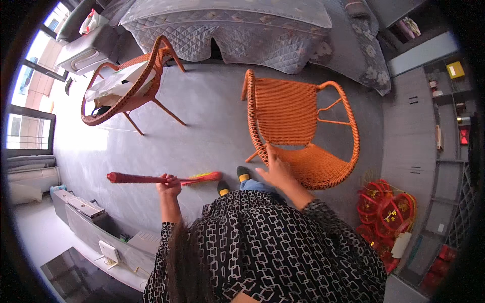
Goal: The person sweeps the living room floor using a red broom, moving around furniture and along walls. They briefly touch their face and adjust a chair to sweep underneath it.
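Note:
My left hand (170, 186) is closed round the red handle of a broom (136, 178). Its red and yellow bristle head (204, 177) is down by the floor, near my feet. To the right, an orange woven chair (285, 111) with a curved rim stands in front of me. My right hand (279, 174) lies on the near left part of that rim, its fingers over the edge and the thumb held out to the side. The undersides of those fingers are hidden.
A second woven chair (151, 86) at the far left bears pale bags (118, 83). Beyond stands a bed with a quilted grey cover (273, 48). Red festive decorations (386, 209) lie on the right, beside grey cabinets (411, 121). A desk-like unit (88, 227) is at the lower left.

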`<state>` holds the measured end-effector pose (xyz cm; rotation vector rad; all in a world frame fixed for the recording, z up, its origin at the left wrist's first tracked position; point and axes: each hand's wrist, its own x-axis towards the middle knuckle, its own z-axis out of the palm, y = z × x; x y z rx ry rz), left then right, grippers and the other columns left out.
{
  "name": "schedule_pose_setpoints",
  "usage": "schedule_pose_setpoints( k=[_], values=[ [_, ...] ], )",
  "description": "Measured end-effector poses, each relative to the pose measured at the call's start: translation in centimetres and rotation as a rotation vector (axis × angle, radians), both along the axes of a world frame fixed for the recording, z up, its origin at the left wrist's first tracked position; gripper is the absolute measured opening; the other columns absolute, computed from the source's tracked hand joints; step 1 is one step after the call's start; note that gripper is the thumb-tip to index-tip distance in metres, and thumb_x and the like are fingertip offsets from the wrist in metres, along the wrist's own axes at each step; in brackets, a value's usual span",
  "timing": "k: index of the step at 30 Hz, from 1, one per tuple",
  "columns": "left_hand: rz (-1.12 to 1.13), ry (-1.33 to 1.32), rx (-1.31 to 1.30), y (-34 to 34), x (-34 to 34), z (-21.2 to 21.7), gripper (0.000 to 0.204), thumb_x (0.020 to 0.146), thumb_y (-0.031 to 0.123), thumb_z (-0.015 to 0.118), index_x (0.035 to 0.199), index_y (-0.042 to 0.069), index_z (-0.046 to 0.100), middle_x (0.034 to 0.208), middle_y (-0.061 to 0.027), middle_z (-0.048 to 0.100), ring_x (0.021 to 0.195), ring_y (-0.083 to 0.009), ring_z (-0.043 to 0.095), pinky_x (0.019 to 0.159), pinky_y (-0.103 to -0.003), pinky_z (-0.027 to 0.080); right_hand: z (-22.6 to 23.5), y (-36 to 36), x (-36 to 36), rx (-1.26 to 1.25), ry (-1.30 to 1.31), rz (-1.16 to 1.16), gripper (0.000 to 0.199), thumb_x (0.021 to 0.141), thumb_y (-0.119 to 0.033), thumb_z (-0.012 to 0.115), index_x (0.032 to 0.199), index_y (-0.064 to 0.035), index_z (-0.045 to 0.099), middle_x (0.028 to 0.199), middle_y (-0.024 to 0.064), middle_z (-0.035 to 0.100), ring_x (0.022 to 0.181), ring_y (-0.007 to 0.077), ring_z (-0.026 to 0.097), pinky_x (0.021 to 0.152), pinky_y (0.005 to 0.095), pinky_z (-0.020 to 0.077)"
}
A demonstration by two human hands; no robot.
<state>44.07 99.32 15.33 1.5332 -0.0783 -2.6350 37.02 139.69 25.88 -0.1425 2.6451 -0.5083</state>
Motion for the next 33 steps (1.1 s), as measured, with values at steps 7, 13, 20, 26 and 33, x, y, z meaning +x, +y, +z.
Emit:
schedule_pose_setpoints(
  k=[7, 13, 20, 26, 33],
  values=[
    [-0.015, -0.064, -0.013, 0.4, 1.4, 1.9, 0.021, 0.077, 0.018, 0.047, 0.059, 0.009, 0.042, 0.05, -0.0036, 0.044, 0.039, -0.0133, 0.037, 0.035, -0.024, 0.029, -5.4, -0.6, 0.2, 0.367, 0.451, 0.022, 0.057, 0.08, -0.042, 0.057, 0.122, -0.0066, 0.041, 0.074, 0.0118, 0.061, 0.06, 0.0279, 0.061, 0.051, 0.0385, 0.0499],
    [0.026, 0.0, 0.056, -1.1, 4.3, 1.5, 0.02, 0.076, 0.019, 0.048, 0.059, 0.007, 0.046, 0.052, -0.0057, 0.049, 0.039, -0.0141, 0.04, 0.037, -0.024, 0.033, -4.6, 1.1, -3.2, 0.403, 0.351, -0.048, 0.051, 0.082, -0.043, 0.054, 0.115, -0.0079, 0.041, 0.075, 0.0151, 0.062, 0.066, 0.0327, 0.062, 0.055, 0.0461, 0.0481],
    [0.255, -0.021, -0.023, -0.4, 6.5, 1.6, 0.02, 0.075, 0.018, 0.048, 0.058, 0.007, 0.046, 0.052, -0.004, 0.05, 0.041, -0.0138, 0.041, 0.039, -0.024, 0.034, -6.2, 7.7, -9.2, 0.467, 0.424, -0.02, 0.049, 0.082, -0.047, 0.05, 0.112, -0.0086, 0.042, 0.072, 0.0161, 0.062, 0.063, 0.0336, 0.062, 0.054, 0.0449, 0.0485],
    [0.368, 0.068, 0.002, 1.4, 8.3, 0.5, 0.021, 0.074, 0.018, 0.051, 0.057, 0.005, 0.048, 0.052, -0.0025, 0.048, 0.044, -0.0134, 0.042, 0.041, -0.025, 0.033, -5.7, 15.1, -13.8, 0.469, 0.406, -0.007, 0.049, 0.083, -0.046, 0.05, 0.113, -0.0078, 0.044, 0.075, 0.0184, 0.062, 0.065, 0.0347, 0.062, 0.056, 0.0456, 0.0483],
    [0.198, 0.07, 0.126, 8.6, 3.0, 2.8, 0.023, 0.074, 0.016, 0.049, 0.081, -0.006, 0.047, 0.051, 0.0023, 0.042, 0.04, -0.0079, 0.034, 0.037, -0.022, 0.026, -4.4, 26.4, -17.4, 0.392, 0.062, -0.16, 0.062, 0.081, -0.036, 0.058, 0.128, -0.004, 0.034, 0.1, 0.0221, 0.056, 0.091, 0.0348, 0.057, 0.076, 0.0432, 0.0463]
  ],
)
